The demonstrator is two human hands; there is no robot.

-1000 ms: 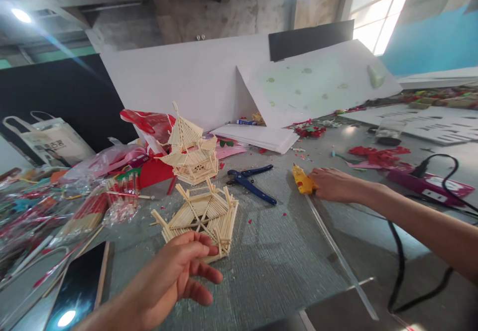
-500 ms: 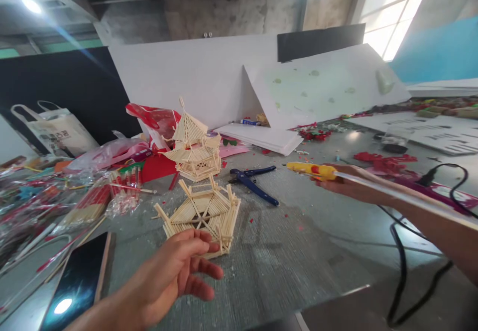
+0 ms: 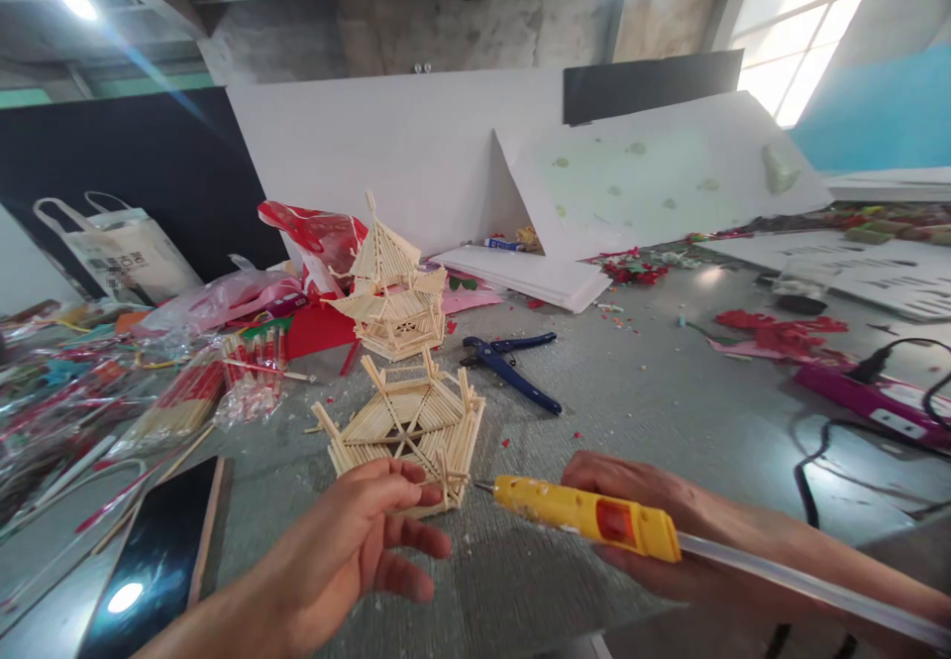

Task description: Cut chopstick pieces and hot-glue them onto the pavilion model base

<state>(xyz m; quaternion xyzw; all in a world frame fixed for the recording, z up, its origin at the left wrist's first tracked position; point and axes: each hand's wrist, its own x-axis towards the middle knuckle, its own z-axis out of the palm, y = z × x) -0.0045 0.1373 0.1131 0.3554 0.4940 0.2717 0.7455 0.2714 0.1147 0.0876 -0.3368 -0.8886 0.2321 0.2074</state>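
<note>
My right hand (image 3: 643,500) grips a yellow hot glue gun (image 3: 586,515) with a clear glue stick running out of its back. The metal nozzle points left, a short way from the near right corner of a hexagonal frame of thin wooden sticks (image 3: 405,426). My left hand (image 3: 371,530) is at the near side of that frame, fingers apart and curved, overlapping its front edge; whether they touch it I cannot tell. Short stick posts rise from the frame's corners. Just behind it stands a tiered stick pagoda (image 3: 393,292) with a pointed roof.
Blue-handled cutters (image 3: 512,372) lie right of the frame. A phone (image 3: 159,550) rests at the near left, beside bundles of sticks in plastic wrap (image 3: 178,396). White boards (image 3: 527,277) lie further back. At the right is a purple power strip (image 3: 869,406) with black cords.
My right hand has brought the glue gun left and toward me, down beside the stick frame. My left hand has stayed at the frame. The view has shifted slightly.
</note>
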